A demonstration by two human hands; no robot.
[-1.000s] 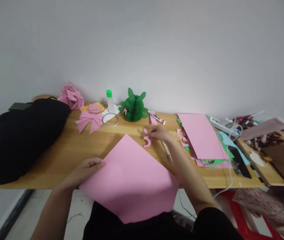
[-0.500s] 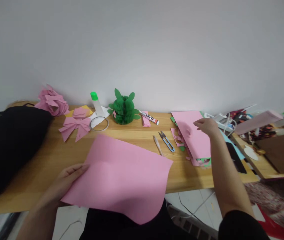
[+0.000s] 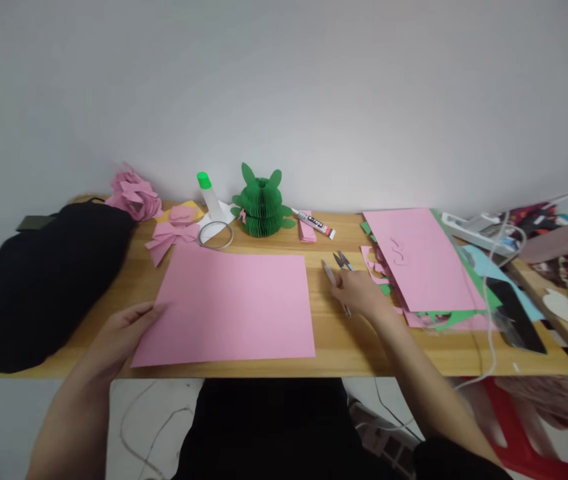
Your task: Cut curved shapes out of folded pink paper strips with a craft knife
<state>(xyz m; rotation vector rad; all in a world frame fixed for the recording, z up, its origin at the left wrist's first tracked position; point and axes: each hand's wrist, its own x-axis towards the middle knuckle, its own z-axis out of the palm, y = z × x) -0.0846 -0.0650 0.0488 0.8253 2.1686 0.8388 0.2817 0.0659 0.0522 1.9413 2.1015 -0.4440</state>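
A large pink paper sheet (image 3: 231,307) lies flat on the wooden table (image 3: 344,347) in front of me. My left hand (image 3: 123,328) pinches its near left edge, thumb on top. My right hand (image 3: 360,293) rests on the table just right of the sheet, fingers curled down over a thin pencil (image 3: 328,272) whose tip sticks out toward the wall. Small snips (image 3: 344,260) lie just beyond that hand. To the right sits a stack of pink and green paper (image 3: 421,263) with two small curled pink cut-outs (image 3: 398,250) on top.
A black bag (image 3: 39,280) fills the table's left end. Along the wall stand pink paper flowers (image 3: 134,193), a pink bow (image 3: 169,237), a glue bottle (image 3: 209,197), a tape ring (image 3: 215,235), a green paper cactus (image 3: 261,207) and a glue tube (image 3: 317,223). Cables and clutter (image 3: 514,247) crowd the right.
The pink sheet went from held at an angle over the table edge to lying flat and square. My right hand dropped pink cut-outs on the right stack and came back to the pencil.
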